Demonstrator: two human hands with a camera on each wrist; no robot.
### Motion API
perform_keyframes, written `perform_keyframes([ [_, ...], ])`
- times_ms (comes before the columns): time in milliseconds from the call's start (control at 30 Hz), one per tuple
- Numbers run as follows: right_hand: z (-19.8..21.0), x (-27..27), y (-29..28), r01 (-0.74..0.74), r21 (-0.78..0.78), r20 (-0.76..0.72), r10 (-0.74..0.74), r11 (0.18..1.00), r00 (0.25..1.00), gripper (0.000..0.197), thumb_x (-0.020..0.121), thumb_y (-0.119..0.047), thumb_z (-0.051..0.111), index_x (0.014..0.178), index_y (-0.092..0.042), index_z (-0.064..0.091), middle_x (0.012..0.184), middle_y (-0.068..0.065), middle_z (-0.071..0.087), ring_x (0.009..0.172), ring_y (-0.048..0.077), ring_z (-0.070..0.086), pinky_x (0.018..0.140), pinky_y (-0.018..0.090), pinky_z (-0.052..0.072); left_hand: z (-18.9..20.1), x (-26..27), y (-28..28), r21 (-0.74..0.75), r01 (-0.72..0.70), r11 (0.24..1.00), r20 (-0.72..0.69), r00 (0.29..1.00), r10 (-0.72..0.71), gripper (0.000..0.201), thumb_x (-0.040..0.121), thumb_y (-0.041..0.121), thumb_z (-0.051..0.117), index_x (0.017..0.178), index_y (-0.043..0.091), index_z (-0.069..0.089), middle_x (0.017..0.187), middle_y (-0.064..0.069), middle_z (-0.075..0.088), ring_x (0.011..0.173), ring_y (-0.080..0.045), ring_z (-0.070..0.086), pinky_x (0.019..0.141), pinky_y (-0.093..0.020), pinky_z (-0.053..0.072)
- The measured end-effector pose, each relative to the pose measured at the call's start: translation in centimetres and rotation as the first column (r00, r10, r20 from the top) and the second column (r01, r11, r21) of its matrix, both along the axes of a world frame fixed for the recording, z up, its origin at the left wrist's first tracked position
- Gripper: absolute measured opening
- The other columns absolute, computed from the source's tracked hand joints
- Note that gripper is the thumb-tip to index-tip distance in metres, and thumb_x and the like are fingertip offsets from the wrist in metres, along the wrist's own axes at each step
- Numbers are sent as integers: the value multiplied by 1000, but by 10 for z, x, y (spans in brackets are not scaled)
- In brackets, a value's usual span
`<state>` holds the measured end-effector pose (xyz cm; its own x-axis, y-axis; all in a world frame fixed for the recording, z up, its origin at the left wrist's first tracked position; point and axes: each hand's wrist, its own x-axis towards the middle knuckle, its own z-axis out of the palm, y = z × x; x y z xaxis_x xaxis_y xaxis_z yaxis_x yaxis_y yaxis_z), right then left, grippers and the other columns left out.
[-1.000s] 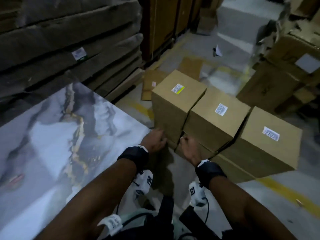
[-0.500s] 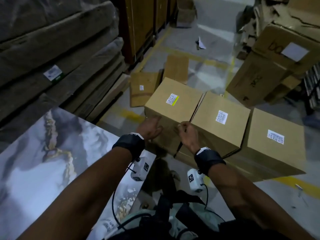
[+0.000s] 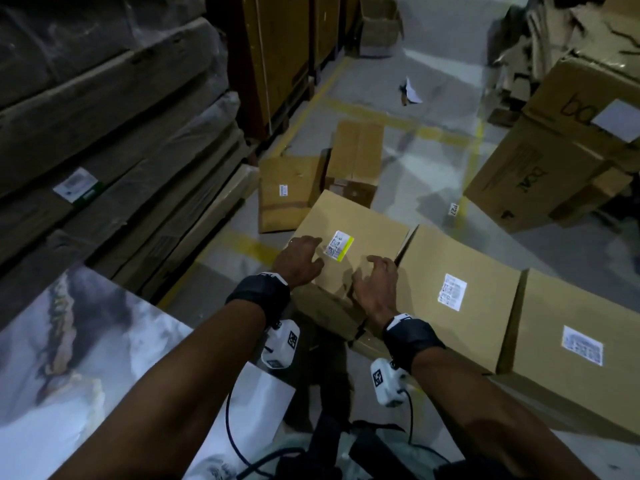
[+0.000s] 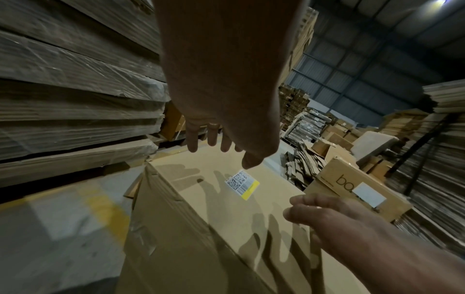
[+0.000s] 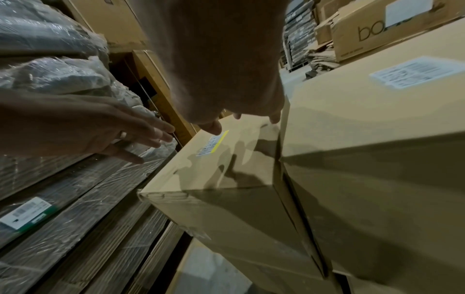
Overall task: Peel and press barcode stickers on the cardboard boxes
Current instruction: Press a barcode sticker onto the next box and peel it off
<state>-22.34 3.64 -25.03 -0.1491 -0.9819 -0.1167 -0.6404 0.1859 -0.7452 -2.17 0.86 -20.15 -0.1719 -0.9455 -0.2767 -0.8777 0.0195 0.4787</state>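
a: head view, status check. three cardboard boxes stand in a row on the floor. the left box [image 3: 349, 237] carries a sticker [image 3: 339, 245] with a yellow edge on its top face. the middle box [image 3: 460, 271] and the right box [image 3: 581, 323] each carry a white label.

b: hand positions?

a: both hands are above the top of the left box. the left hand [image 3: 299, 259] is just beside the sticker, on its left. the right hand [image 3: 375, 285] is near the box's right edge, next to the gap to the middle box. the sticker lies between the two hands.

b: finger state?

a: left fingers [image 4: 192, 137] are extended and spread, holding nothing. the left wrist view shows their shadows on the cardboard, apart from the fingertips, so the hand appears to hover. right fingers [image 4: 299, 206] are relaxed and slightly bent, holding nothing. whether the right fingertips touch the box cannot be determined.

b: step in hand?

a: judgement: every box in the row already shows a label, so peeling is not in progress here. no sticker sheet is visible in either hand. the hands are most likely placed to press the yellow-edged sticker flat or to shift the box.

b: requirement for the next move?

a: if pressing, lower the left palm onto the sticker and rub outward to its edges, with the right hand steadying the box. the sticker appears flat; lifted corners cannot be confirmed at this resolution.
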Motion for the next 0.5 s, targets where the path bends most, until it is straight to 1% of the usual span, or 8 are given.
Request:
perform_keyframes([
  [100, -6, -4, -20, -10, 40, -22, 11, 999, 1000, 51, 91, -25, 66, 137, -9, 53, 148, 18, 35, 141, 36, 31, 115, 40, 34, -13, -6, -25, 18, 14, 1000, 11, 1000, -15, 82, 81, 46, 41, 149, 2, 43, 151, -21, 45, 140, -37, 41, 115, -42, 31],
  [200, -14, -7, -33, -24, 120, -82, 34, 993, 996, 66, 89, -30, 69, 146, -10, 43, 159, 24, 17, 150, 41, 16, 121, 45, 28, -29, -7, -45, 19, 3, 1000, 32, 999, -3, 82, 80, 49, 42, 147, 2, 46, 147, -24, 48, 138, -41, 42, 113, -47, 34],
  [267, -17, -6, -39, 1, 144, -116, 16, 990, 993, 72, 87, -33, 69, 149, -12, 39, 161, 28, 6, 152, 43, 5, 121, 50, 27, -32, -6, -55, 60, -20, 998, 70, 997, 15, 81, 83, 49, 45, 150, 4, 42, 152, -24, 43, 143, -40, 35, 114, -49, 32],
  [300, -17, -5, -41, 23, 152, -125, -4, 988, 992, 74, 86, -33, 69, 150, -13, 38, 162, 28, 2, 153, 42, 2, 121, 50, 28, -34, -5, -59, 71, -32, 997, 93, 995, 25, 78, 88, 47, 48, 153, 6, 39, 155, -24, 38, 146, -40, 31, 115, -49, 31],
  [333, -17, -4, -44, 41, 167, -126, -20, 985, 992, 75, 85, -33, 69, 150, -14, 36, 162, 27, 0, 153, 42, 0, 120, 51, 29, -36, -3, -63, 72, -42, 997, 119, 992, 33, 74, 92, 44, 54, 155, 8, 35, 158, -24, 32, 146, -41, 28, 116, -50, 31],
  [400, -18, -3, -49, 48, 185, -128, -25, 982, 991, 76, 84, -33, 70, 149, -15, 35, 162, 28, 0, 151, 44, 3, 119, 52, 30, -39, 1, -68, 61, -69, 996, 171, 984, 57, 77, 95, 38, 61, 158, 12, 27, 161, -25, 22, 145, -46, 27, 115, -52, 32],
  [500, -18, -3, -55, 42, 191, -112, -21, 981, 993, 77, 80, -33, 70, 146, -16, 34, 158, 27, 3, 147, 48, 10, 119, 52, 30, -44, 7, -72, 105, -117, 988, 225, 970, 91, 82, 97, 40, 58, 162, 16, 13, 163, -26, 11, 144, -51, 26, 115, -51, 29],
])
